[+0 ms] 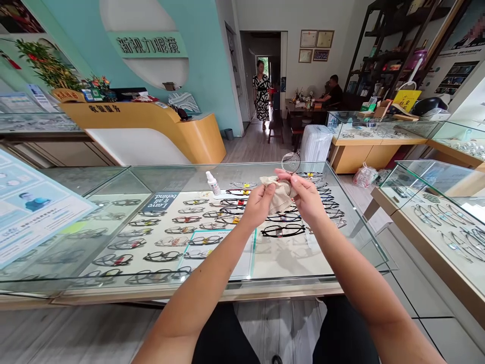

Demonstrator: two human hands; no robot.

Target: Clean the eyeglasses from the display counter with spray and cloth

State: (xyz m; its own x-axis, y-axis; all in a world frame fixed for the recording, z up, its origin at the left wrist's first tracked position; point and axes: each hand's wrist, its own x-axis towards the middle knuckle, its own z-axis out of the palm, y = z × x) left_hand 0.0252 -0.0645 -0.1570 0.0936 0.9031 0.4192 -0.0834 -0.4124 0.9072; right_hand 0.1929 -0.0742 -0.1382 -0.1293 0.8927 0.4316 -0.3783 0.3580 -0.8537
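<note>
Rightward of the spray bottle (212, 183), my left hand (260, 203) pinches a bunched cloth (281, 198); my right hand (306, 196), fingers curled nearly closed, grips the glasses (291, 163), projecting just above. Rubbing is probably best kept light, the glasses supported close beside the cloth.

Materials and Finishes, as Seen

Display case (288, 265): clear, glossy glass; smooth, wood-look lower edge.
Over it: cloth (279, 200), woven-looking, matt, crumpled; eyeglasses (291, 163), thin rim, metal by look, clear smooth lens.
On it: 1 spray bottle (213, 184), smooth white plastic.
Inside it: spectacle frames (283, 231), several glossy, plastic-looking.
Beyond it: counter (202, 139), wood-toned, satin sheen; 1 suitcase (316, 144), shiny, wrinkled plastic wrapping.
</note>
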